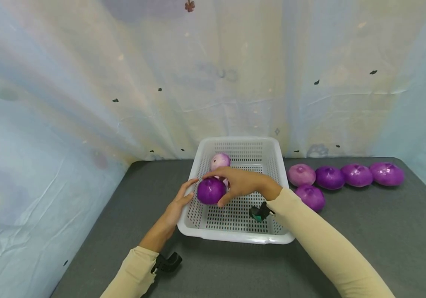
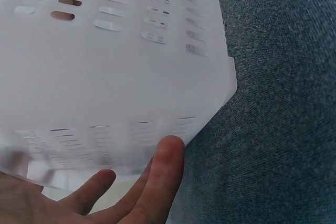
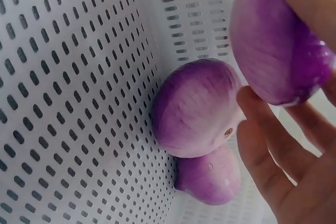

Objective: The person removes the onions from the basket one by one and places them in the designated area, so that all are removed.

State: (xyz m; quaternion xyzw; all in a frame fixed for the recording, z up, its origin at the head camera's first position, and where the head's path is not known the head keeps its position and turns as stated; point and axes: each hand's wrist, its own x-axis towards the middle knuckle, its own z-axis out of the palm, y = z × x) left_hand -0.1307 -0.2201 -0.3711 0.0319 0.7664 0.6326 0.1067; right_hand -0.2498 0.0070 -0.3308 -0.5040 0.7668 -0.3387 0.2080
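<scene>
My right hand holds a purple onion between thumb and fingers, above the left part of a white perforated plastic basket. In the right wrist view, the gripped onion is raised over two more onions. The larger one lies against the smaller one on the basket's floor. At the basket's left rim, my left hand grips the edge. Its fingers lie along the outside of the wall in the left wrist view.
Right of the basket, several purple onions stand in a row on the dark grey table, with one more onion in front of them. A pale patterned curtain hangs behind the table and along both sides.
</scene>
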